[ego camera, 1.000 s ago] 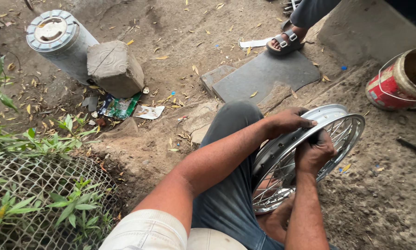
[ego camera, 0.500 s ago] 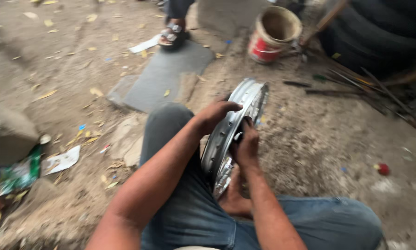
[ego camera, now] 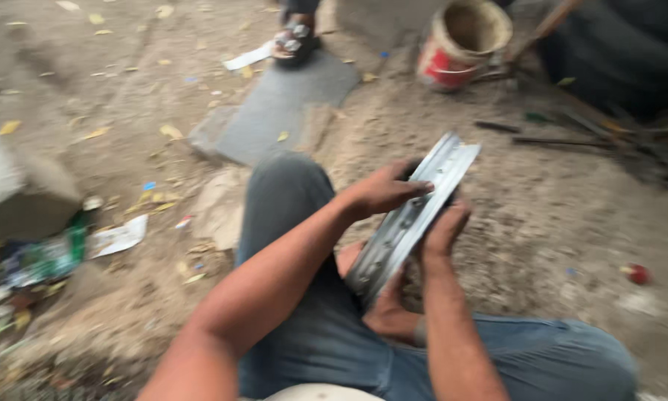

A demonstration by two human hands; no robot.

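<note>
Head view blurred, wheel rim edge-on, half hidden

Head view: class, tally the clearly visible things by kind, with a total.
Hands gripping the rim: 2, left hand, right hand
Metal wheel rim: 1
Red and cream bucket: 1
Grey slab: 1
Sandalled foot: 1
Total: 6

Soft, even daylight; heavy motion blur, strongest toward the edges.
</note>
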